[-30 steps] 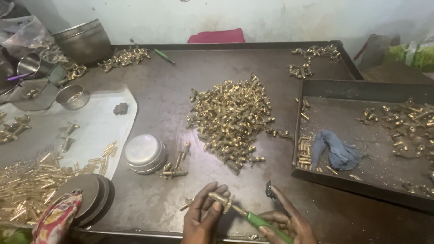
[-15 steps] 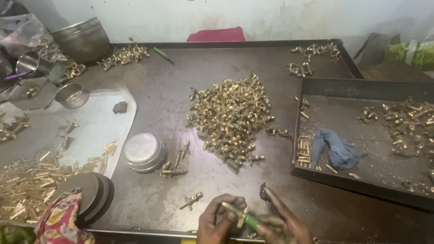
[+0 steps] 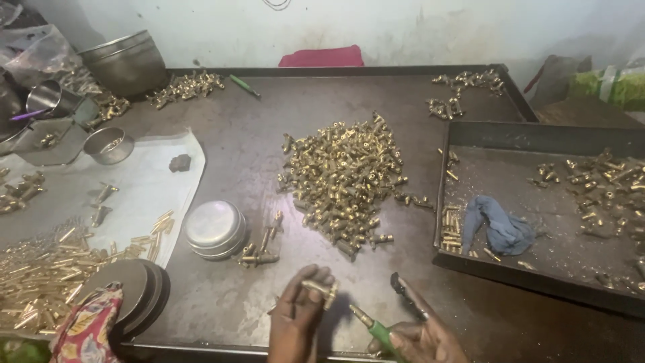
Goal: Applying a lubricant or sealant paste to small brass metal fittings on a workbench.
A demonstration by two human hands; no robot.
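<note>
My left hand (image 3: 297, 316) is at the near edge of the dark metal table (image 3: 235, 148) and pinches a small brass fitting (image 3: 321, 290) between its fingertips. Just to its right, my right hand (image 3: 420, 334) grips a green-handled screwdriver (image 3: 375, 327) whose brass tip points up and left toward the fitting. The tip and the fitting are a little apart. A large heap of brass fittings (image 3: 346, 178) lies in the middle of the table beyond both hands.
An upturned steel bowl (image 3: 215, 228) and a few loose fittings (image 3: 261, 245) sit left of the hands. A dark tray (image 3: 537, 269) at right holds a blue rag (image 3: 500, 228) and scattered fittings. Brass rods (image 3: 47, 269), round lids (image 3: 134, 296) and steel pots (image 3: 127, 60) line the left side.
The hands have come apart: the screwdriver tip has drawn back to the right, away from the fitting, and my left hand has lifted the fitting slightly.
</note>
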